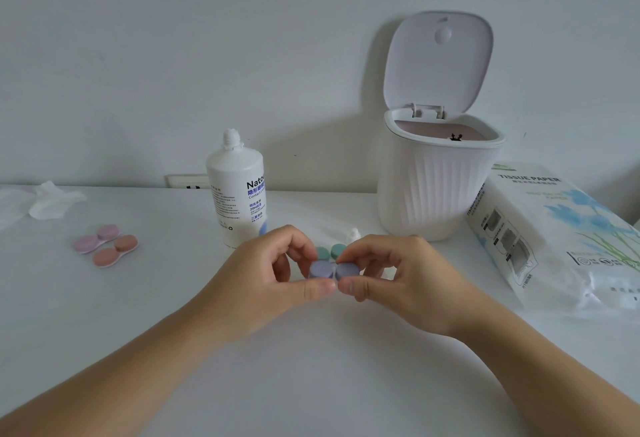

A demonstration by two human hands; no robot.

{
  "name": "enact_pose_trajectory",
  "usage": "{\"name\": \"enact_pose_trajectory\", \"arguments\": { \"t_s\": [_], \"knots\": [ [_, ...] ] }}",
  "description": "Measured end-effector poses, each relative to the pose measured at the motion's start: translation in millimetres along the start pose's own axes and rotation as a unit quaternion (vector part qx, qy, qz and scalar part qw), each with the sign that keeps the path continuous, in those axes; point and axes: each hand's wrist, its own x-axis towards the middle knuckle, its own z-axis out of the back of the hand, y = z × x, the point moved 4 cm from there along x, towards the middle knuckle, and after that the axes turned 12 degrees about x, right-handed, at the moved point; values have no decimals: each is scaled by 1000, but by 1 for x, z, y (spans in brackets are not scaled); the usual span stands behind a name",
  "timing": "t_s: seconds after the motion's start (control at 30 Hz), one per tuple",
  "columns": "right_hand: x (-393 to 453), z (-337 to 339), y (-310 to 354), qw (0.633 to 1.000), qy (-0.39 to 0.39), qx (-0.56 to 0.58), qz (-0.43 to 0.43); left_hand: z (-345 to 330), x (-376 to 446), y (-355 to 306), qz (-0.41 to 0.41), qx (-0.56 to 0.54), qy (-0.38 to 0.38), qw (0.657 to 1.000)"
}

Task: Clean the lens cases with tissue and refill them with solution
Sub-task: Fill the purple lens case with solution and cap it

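Observation:
A purple lens case [329,270] with both caps on is held just above the table's middle. My left hand [273,273] pinches its left cap, and my right hand [398,273] pinches its right cap. Right behind it lies a green lens case [330,251], partly hidden by my fingers. A pink lens case [96,238] and an orange lens case [115,250] lie at the left. The white solution bottle [237,187] stands uncapped behind my left hand, its cap [353,235] lying near the green case. A tissue pack [554,239] lies at the right.
A small white bin [433,187] with its lid raised stands at the back right, by the wall. Crumpled tissue [52,202] lies at the far left. A wall socket [188,182] sits behind the bottle. The white table [311,367] reaches the wall.

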Motion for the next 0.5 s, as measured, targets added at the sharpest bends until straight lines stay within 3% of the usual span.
{"name": "enact_pose_trajectory", "arguments": {
  "t_s": [0.23,0.5],
  "knots": [
    [0,1,0,1000,-2,1,-2,-2,-4,-6,-26,-1,57,998],
    [1,0,0,1000,0,-2,0,0,0,2,-5,15,1,1000]
  ]
}}
